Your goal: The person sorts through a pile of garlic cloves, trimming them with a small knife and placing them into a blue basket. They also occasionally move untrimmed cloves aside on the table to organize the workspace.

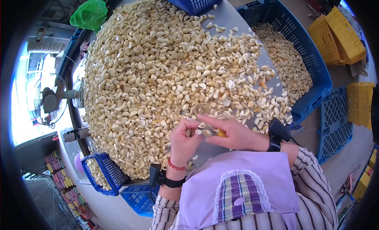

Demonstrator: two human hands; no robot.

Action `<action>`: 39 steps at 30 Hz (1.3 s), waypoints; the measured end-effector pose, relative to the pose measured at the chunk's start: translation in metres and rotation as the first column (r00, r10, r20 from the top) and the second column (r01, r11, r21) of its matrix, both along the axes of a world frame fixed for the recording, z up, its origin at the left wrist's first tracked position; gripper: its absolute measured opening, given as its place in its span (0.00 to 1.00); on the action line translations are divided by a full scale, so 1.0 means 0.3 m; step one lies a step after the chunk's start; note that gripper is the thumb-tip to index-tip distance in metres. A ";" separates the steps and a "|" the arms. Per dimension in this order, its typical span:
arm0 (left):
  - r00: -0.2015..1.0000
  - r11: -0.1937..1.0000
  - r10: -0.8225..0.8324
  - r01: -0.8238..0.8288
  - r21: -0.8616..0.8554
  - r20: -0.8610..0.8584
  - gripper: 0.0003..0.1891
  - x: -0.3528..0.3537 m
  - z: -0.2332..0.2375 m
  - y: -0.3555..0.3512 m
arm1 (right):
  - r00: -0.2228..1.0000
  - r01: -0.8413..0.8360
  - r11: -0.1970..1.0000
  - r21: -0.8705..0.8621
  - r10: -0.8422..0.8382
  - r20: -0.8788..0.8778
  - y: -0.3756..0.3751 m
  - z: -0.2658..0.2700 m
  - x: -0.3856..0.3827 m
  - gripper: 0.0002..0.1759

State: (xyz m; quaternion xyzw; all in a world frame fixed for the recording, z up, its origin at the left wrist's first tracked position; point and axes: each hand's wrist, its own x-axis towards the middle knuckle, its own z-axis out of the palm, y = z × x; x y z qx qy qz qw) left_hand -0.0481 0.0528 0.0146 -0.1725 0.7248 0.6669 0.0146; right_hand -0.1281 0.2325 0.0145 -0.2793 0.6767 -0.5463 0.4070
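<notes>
A broad heap of pale cashew kernels [158, 72] covers the metal table in front of me. My left hand [183, 139] is at the near edge of the heap, thumb and fingers closed in a pinch around a cashew kernel. Close beside it, my right hand [235, 134] grips a small tool with a yellow handle [221, 132]; its working end is too small to make out. The fingertips of both hands nearly meet, and a few loose kernels lie around and below them.
A large blue crate [312, 60] of smaller kernel pieces stands at the right. One blue basket [104, 172] with kernels sits at the lower left, another blue basket [193, 2] at the far edge. A fan [51, 99] is at the left, yellow crates [335, 36] at the right.
</notes>
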 end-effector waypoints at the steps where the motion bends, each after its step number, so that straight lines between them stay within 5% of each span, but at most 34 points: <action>1: 1.000 1.000 -0.001 0.001 0.000 -0.001 0.10 0.001 0.011 0.007 | 0.998 -0.055 0.998 0.031 0.055 0.007 0.002 0.008 -0.004 0.36; 5: 0.997 0.995 0.038 -0.044 0.090 0.066 0.09 0.009 0.029 0.015 | 0.993 0.067 0.973 -0.222 -0.088 -0.084 -0.011 -0.079 0.030 0.35; 8: 0.994 0.963 0.057 -0.078 0.259 0.089 0.08 0.003 0.022 0.010 | 0.991 0.038 0.987 -0.153 -0.018 0.134 0.004 -0.057 0.007 0.32; 10: 0.988 0.920 0.080 -0.124 0.371 0.131 0.08 -0.005 0.022 0.003 | 0.851 0.072 0.996 0.062 -0.093 0.517 0.020 -0.004 -0.017 0.31; 14: 0.979 0.897 0.070 -0.147 0.416 0.193 0.11 0.002 0.003 -0.021 | 0.850 0.117 0.993 -0.003 -0.098 0.518 0.037 0.027 -0.040 0.32; 17: 0.980 0.856 0.042 -0.135 0.500 0.193 0.10 0.005 -0.003 -0.030 | 0.920 0.100 0.995 -0.013 -0.087 0.383 0.027 0.029 -0.022 0.34; 19: 0.983 0.837 0.018 -0.115 0.535 0.183 0.10 0.002 -0.002 -0.027 | 0.998 0.061 0.976 -0.207 -0.064 -0.010 0.009 -0.033 -0.011 0.37; 23: 0.982 0.730 -0.009 -0.122 0.672 0.189 0.08 0.005 -0.008 -0.007 | 0.990 -0.111 0.994 0.001 0.111 0.081 0.027 0.018 -0.031 0.38; 28: 0.964 0.721 -0.147 -0.050 0.691 0.223 0.07 0.035 -0.007 0.006 | 0.999 -0.038 0.957 -0.287 0.035 -0.014 0.008 -0.069 0.019 0.32; 30: 0.947 -0.014 -0.248 0.209 0.978 -0.206 0.08 0.080 -0.090 -0.022 | 0.991 0.038 0.983 -0.181 -0.013 0.135 0.024 -0.033 -0.008 0.30; 31: 0.966 0.119 -0.193 0.197 0.973 -0.172 0.09 0.077 -0.060 -0.020 | 0.958 0.098 0.993 -0.063 -0.077 0.276 0.034 -0.017 -0.026 0.29; 32: 0.966 0.119 -0.193 0.197 0.973 -0.172 0.09 0.072 -0.060 -0.040 | 0.958 0.099 0.993 -0.063 -0.078 0.275 0.040 -0.010 -0.038 0.29; 33: 0.999 0.260 -0.026 0.028 0.965 -0.022 0.08 0.062 -0.063 -0.073 | 0.918 0.174 0.985 -0.005 -0.161 0.364 0.044 -0.006 -0.045 0.29; 34: 0.981 0.364 0.162 -0.162 0.917 0.109 0.07 0.050 -0.070 -0.093 | 0.863 0.242 0.969 0.059 -0.242 0.444 0.045 -0.007 -0.047 0.29; 35: 0.980 0.363 0.164 -0.166 0.917 0.112 0.07 0.019 -0.087 -0.100 | 0.860 0.270 0.961 0.062 -0.270 0.433 0.039 -0.008 -0.046 0.29; 36: 0.981 0.910 0.190 -0.193 0.366 0.046 0.05 -0.026 -0.110 -0.111 | 0.861 0.265 0.962 0.061 -0.265 0.435 0.037 -0.005 -0.043 0.29; 37: 0.987 0.899 0.160 -0.154 -0.410 -0.020 0.05 -0.058 -0.133 -0.123 | 0.856 0.268 0.961 0.074 -0.272 0.439 0.035 0.000 -0.045 0.29; 38: 0.986 0.897 0.164 -0.160 -0.412 -0.026 0.05 -0.071 -0.164 -0.135 | 0.852 0.272 0.958 0.086 -0.281 0.441 0.032 0.005 -0.048 0.29; 39: 0.991 0.753 0.004 -0.091 -0.651 -0.133 0.06 -0.082 -0.203 -0.145 | 0.855 0.271 0.959 0.082 -0.279 0.437 0.031 0.010 -0.050 0.29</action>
